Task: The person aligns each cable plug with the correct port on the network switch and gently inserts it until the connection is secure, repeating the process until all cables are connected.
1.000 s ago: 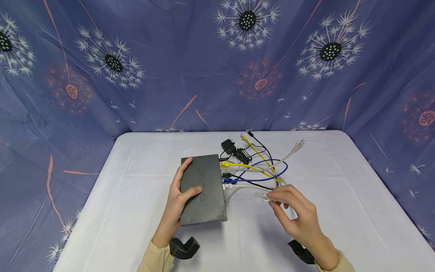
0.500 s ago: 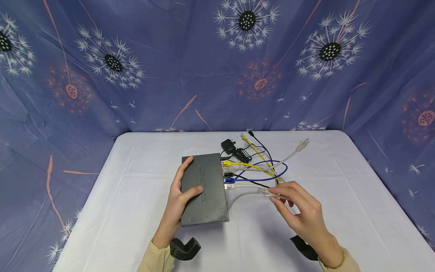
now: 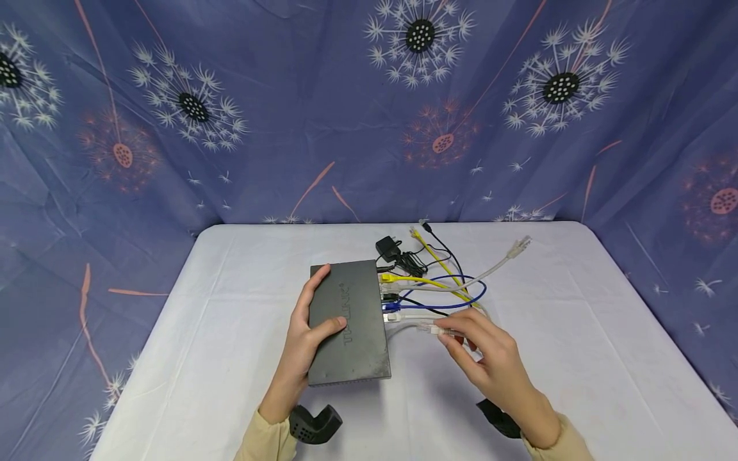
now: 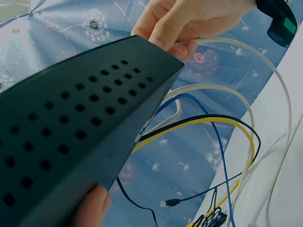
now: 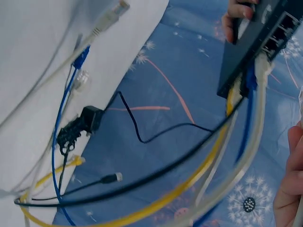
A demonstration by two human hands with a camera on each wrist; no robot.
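Observation:
My left hand point(image 3: 305, 333) grips a dark TP-LINK network switch point(image 3: 360, 355) by its left side, thumb on top, tilted with its port side facing right. Yellow point(image 3: 403, 278), blue point(image 3: 429, 307) and white point(image 3: 415, 317) network cables, among others, are plugged into it. My right hand point(image 3: 490, 352) pinches the clear-tipped plug point(image 3: 429, 328) of a pale network cable between thumb and fingers, a short way right of the switch and pointing at it. In the right wrist view several bare ports point(image 5: 288, 22) show beside the white plug point(image 5: 262, 66).
A black power adapter point(image 3: 387, 248) with a bundled cord lies behind the switch. Loose cable ends lie near the back edge: a yellow plug point(image 3: 414, 232), a black plug point(image 3: 426, 226) and a grey plug point(image 3: 521, 246). A patterned blue curtain point(image 3: 323, 115) hangs behind the white table point(image 3: 230, 269).
My right hand has drawn back slightly, then moved left with the pinched plug, closer to the switch. The switch has shifted very slightly right in my left hand.

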